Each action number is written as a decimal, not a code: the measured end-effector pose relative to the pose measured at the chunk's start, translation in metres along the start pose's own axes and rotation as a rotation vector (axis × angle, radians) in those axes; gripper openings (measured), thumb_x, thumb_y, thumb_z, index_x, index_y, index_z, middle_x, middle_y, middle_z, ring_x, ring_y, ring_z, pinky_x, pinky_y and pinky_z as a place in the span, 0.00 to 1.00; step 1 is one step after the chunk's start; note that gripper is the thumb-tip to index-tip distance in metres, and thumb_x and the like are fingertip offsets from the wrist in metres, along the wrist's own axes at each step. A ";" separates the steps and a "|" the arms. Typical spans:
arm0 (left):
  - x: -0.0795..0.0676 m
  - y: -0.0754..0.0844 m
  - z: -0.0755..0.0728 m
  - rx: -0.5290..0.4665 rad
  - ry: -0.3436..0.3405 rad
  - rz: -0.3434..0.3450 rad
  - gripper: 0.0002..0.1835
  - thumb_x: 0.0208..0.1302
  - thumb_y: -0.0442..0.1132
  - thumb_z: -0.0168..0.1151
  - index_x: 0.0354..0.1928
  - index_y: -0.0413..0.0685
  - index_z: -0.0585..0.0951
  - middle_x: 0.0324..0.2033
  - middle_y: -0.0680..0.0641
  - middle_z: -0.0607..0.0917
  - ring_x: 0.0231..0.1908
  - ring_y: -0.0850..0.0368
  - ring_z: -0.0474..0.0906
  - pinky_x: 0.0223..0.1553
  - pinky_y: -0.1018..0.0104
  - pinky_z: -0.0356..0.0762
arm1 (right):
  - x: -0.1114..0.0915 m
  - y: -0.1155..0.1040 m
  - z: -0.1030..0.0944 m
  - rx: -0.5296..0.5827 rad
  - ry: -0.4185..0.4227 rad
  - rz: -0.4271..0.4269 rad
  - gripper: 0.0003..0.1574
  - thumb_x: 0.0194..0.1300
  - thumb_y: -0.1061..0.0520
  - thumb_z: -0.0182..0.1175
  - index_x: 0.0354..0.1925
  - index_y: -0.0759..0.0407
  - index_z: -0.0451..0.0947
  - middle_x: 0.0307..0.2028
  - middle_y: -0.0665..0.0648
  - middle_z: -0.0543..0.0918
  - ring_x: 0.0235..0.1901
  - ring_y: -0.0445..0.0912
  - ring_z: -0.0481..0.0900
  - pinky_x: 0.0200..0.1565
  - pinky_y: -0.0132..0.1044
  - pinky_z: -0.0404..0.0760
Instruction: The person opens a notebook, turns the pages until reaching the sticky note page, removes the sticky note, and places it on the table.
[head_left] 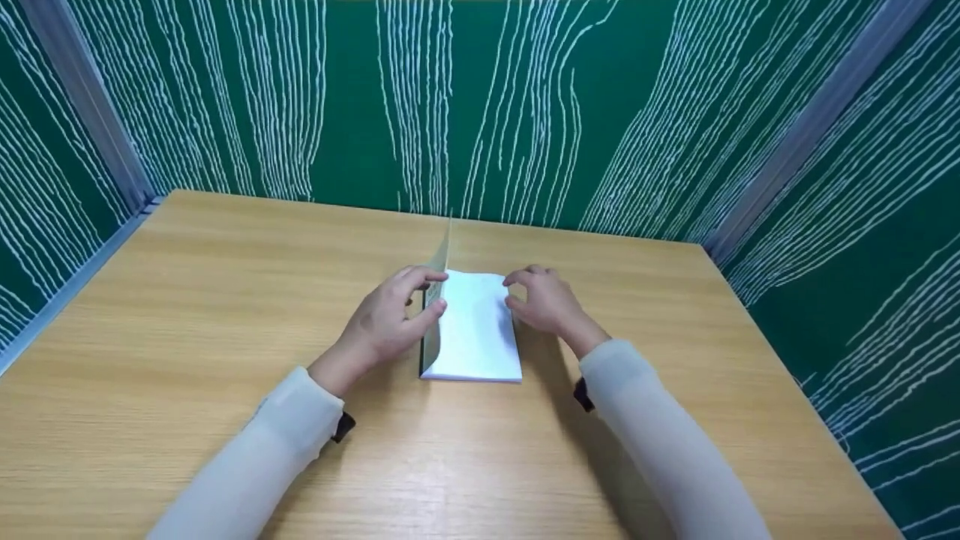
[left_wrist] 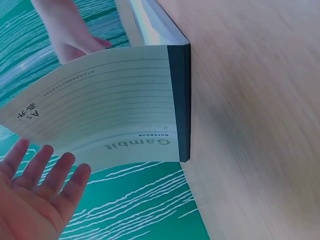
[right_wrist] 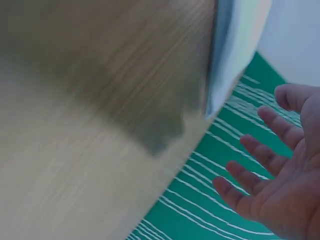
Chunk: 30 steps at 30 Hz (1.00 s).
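Note:
A notebook (head_left: 478,330) lies on the wooden table, a blank white page facing up. Its pale green cover (left_wrist: 110,102) is raised along the dark spine and bends to the left; printed lines and the words "Gambit" and "NOTEBOOK" show on the outside. My left hand (head_left: 384,313) is on the cover's outer side, relaxed fingers right at its free edge in the left wrist view. At the page's right edge is my right hand (head_left: 547,300). Loosely bent and spread, its fingers (right_wrist: 267,162) hold nothing in the right wrist view.
The wooden table (head_left: 225,322) extends around the notebook. Behind it stands a green wall (head_left: 352,97) with wavy white lines, and similar panels flank both sides. Grey posts (head_left: 817,127) rise at the corners. A dark strap piece (head_left: 343,427) shows at the left wrist.

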<state>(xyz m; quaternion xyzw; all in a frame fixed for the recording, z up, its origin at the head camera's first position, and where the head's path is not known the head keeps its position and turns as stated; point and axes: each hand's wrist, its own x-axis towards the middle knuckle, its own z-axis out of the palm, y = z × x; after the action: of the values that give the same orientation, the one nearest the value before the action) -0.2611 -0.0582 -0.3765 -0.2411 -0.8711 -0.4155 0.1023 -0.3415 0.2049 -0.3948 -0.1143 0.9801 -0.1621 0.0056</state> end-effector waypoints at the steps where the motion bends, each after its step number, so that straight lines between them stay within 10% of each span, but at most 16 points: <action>1: 0.000 0.000 0.000 -0.017 0.001 -0.011 0.22 0.67 0.53 0.54 0.61 0.57 0.74 0.61 0.54 0.75 0.60 0.55 0.73 0.60 0.55 0.75 | 0.006 0.001 0.002 -0.018 -0.003 0.017 0.22 0.66 0.48 0.57 0.56 0.50 0.78 0.63 0.59 0.71 0.60 0.58 0.66 0.64 0.58 0.66; 14: -0.002 -0.002 -0.001 -0.197 0.101 -0.113 0.16 0.68 0.44 0.55 0.57 0.57 0.76 0.53 0.55 0.79 0.53 0.58 0.76 0.51 0.59 0.80 | 0.049 0.004 0.022 -0.245 -0.076 0.093 0.30 0.63 0.41 0.59 0.61 0.50 0.75 0.59 0.60 0.75 0.55 0.56 0.67 0.61 0.59 0.69; 30: -0.003 0.001 0.002 -0.216 0.140 -0.142 0.17 0.67 0.42 0.55 0.57 0.52 0.76 0.52 0.52 0.81 0.50 0.58 0.78 0.53 0.60 0.79 | 0.050 0.002 0.026 -0.184 -0.073 0.103 0.30 0.64 0.43 0.59 0.62 0.50 0.75 0.58 0.62 0.74 0.57 0.57 0.66 0.60 0.56 0.71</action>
<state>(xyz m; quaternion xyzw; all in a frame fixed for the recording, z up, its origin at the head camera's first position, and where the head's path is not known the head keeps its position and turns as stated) -0.2579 -0.0573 -0.3777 -0.1588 -0.8269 -0.5290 0.1064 -0.3895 0.1876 -0.4190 -0.0698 0.9946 -0.0665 0.0389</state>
